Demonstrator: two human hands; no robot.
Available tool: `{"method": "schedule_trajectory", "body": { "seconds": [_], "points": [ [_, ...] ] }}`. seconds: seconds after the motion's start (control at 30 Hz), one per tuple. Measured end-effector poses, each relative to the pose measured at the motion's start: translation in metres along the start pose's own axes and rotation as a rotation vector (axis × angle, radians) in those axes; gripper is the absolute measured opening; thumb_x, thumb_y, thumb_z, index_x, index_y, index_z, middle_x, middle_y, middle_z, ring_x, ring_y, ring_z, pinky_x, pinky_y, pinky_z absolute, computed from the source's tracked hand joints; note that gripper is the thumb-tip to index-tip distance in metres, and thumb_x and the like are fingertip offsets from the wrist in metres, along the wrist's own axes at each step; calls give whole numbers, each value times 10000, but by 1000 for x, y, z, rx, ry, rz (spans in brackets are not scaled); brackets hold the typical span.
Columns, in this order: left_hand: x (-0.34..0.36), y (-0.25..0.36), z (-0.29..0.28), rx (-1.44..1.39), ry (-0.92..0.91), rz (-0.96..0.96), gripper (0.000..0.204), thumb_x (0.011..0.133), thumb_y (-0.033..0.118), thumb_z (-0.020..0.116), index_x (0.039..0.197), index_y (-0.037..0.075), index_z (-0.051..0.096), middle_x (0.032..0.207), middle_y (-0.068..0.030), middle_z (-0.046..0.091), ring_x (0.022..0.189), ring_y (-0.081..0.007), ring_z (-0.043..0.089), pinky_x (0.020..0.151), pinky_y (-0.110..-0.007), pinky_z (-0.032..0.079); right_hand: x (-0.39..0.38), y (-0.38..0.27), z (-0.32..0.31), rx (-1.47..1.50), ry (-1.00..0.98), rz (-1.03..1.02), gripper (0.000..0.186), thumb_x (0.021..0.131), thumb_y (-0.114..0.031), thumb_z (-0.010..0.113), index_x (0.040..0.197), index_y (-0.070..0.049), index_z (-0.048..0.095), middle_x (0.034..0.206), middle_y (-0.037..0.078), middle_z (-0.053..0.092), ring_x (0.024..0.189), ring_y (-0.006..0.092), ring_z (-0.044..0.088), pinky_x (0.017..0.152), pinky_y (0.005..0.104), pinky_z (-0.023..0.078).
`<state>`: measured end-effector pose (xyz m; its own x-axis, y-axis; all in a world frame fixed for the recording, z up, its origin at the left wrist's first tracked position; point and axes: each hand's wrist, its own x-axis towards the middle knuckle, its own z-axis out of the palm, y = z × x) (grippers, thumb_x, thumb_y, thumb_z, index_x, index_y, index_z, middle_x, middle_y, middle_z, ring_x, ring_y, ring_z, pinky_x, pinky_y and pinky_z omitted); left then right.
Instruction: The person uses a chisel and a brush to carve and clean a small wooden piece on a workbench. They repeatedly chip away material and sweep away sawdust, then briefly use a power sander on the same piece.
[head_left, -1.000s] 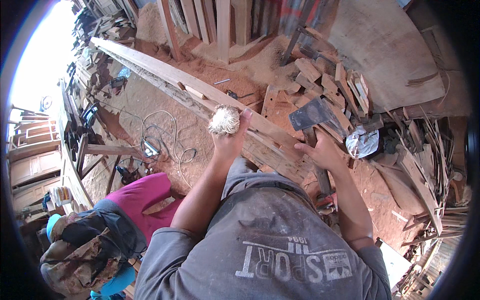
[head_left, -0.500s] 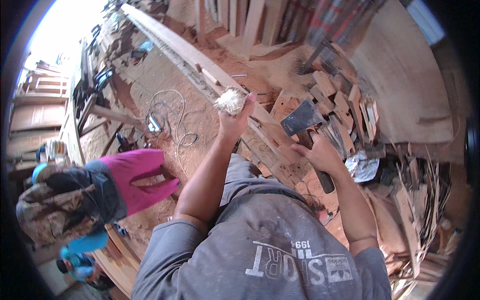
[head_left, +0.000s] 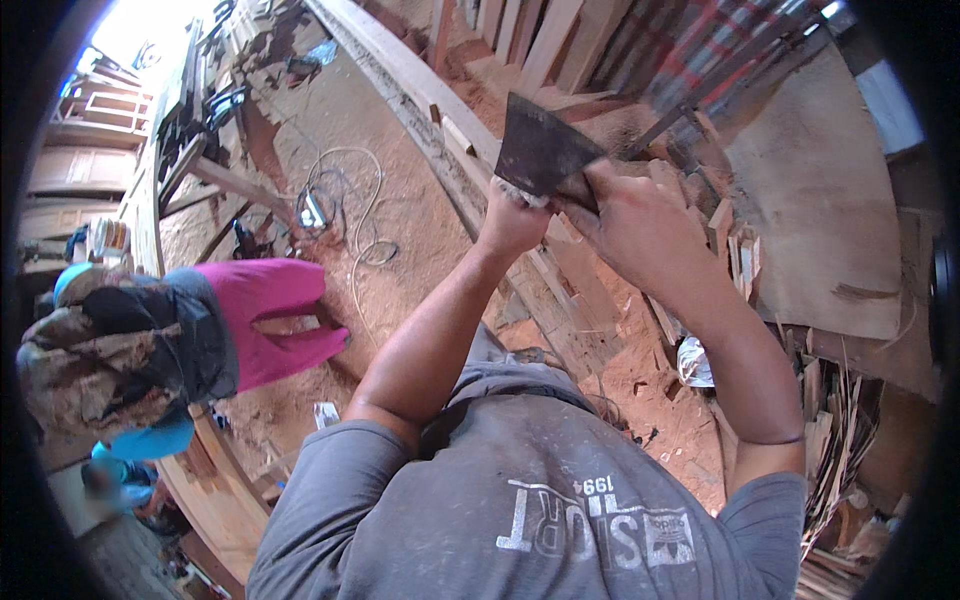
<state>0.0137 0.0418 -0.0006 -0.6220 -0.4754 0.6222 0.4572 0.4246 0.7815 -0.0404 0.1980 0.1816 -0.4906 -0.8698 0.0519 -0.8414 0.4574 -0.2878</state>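
Observation:
My right hand (head_left: pixel 625 215) is wrapped round the handle of a hand tool with a broad, flat dark blade (head_left: pixel 542 148). Its blade flares away from the grip and lies right over my left hand (head_left: pixel 515 220). The left fingers are closed on a whitish, fibrous clump (head_left: pixel 522 195), of which only a thin strip shows under the blade. Blade and clump look to be touching or nearly so. Beyond both hands a long pale timber beam (head_left: pixel 400 70) runs away to the upper left, with a small wooden block (head_left: pixel 457 136) on it.
Left of me a person in pink trousers (head_left: pixel 265 315) bends over, and another person (head_left: pixel 130 485) is lower left. A pale cable (head_left: pixel 375 200) loops over the dusty floor. Upright boards (head_left: pixel 550 40) and a large wooden sheet (head_left: pixel 810 190) stand ahead and right, with thin sticks (head_left: pixel 845 430) nearer.
My right hand has raised the broad-bladed tool up and left onto the clump. My left hand has shifted right, and the blade now covers most of the clump.

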Motion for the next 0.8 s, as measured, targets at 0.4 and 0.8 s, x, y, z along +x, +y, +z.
{"method": "schedule_trajectory", "body": {
  "seconds": [0.4,0.8],
  "points": [
    [27,-3,-5,-411,-518,-379,144,916,133,801,912,33,697,814,-9,684,731,-110,564,693,-331,507,-93,101,118,400,-225,476,608,886,-494,815,1223,-4,687,1071,129,777,1034,284,730,931,408,540],
    [-38,57,-1,-85,66,-569,288,914,218,855,832,31,652,706,-5,584,671,-125,525,632,-330,463,-105,111,137,842,-382,554,782,748,-426,966,1267,45,619,1110,120,741,999,191,692,933,348,538]
  ]
}}
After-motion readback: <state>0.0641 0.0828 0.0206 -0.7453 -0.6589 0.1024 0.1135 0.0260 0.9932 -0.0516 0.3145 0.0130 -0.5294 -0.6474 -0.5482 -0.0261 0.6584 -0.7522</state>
